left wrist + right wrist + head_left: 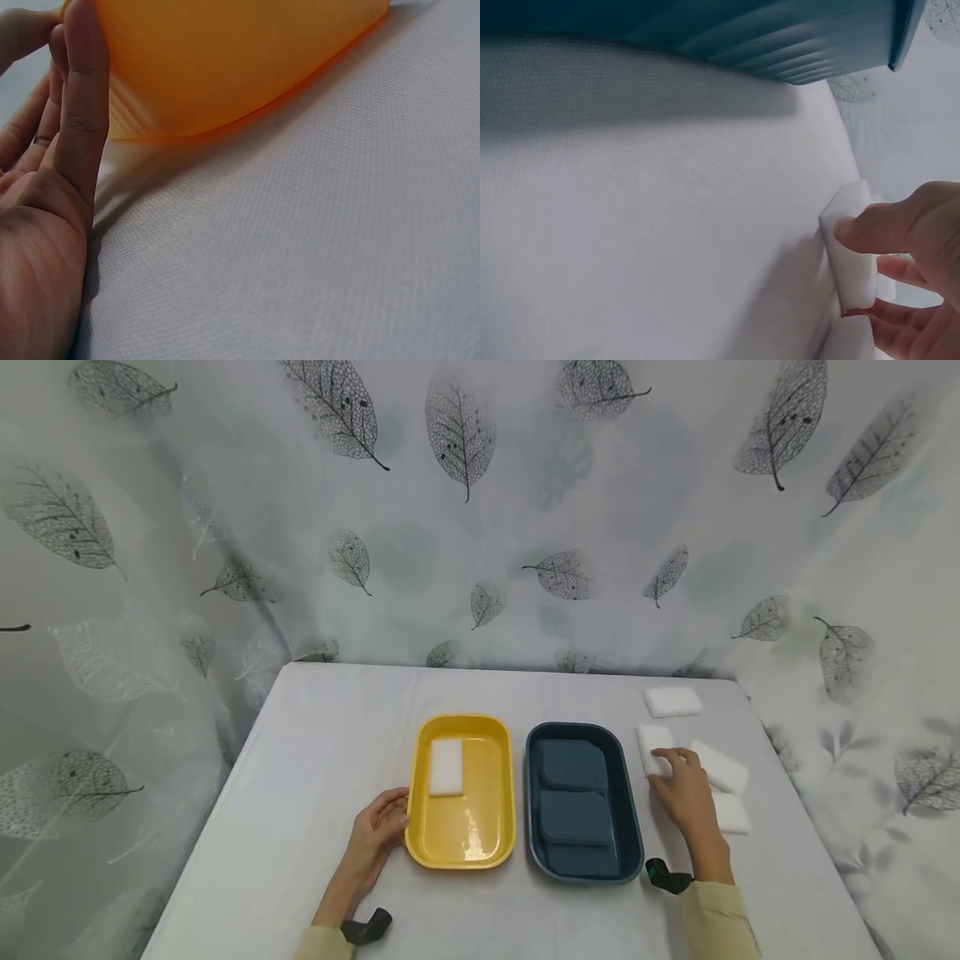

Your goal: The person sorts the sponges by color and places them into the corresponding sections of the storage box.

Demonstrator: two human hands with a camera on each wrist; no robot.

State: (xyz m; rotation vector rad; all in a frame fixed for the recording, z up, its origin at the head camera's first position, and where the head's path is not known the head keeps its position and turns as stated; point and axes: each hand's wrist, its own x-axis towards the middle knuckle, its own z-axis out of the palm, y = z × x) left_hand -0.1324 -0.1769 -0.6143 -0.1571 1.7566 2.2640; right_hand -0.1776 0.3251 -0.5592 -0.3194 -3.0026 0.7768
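My right hand [684, 793] pinches a white sponge [649, 739] between thumb and fingers, to the right of the dark blue tray [584, 781]. In the right wrist view the thumb lies on one face of this sponge, with the fingertips behind it. My left hand [378, 831] holds the left rim of the yellow tray [480, 839]; part of its grip is cut off in the left wrist view. One white sponge [446, 767] lies flat inside the yellow tray, in its upper left part.
More white sponges lie around the right hand: one behind it [672, 702], one to its right [720, 767] and one by the wrist [730, 812]. Both trays stand side by side on a white-covered table [322, 735]. A leaf-patterned curtain [525, 527] hangs behind.
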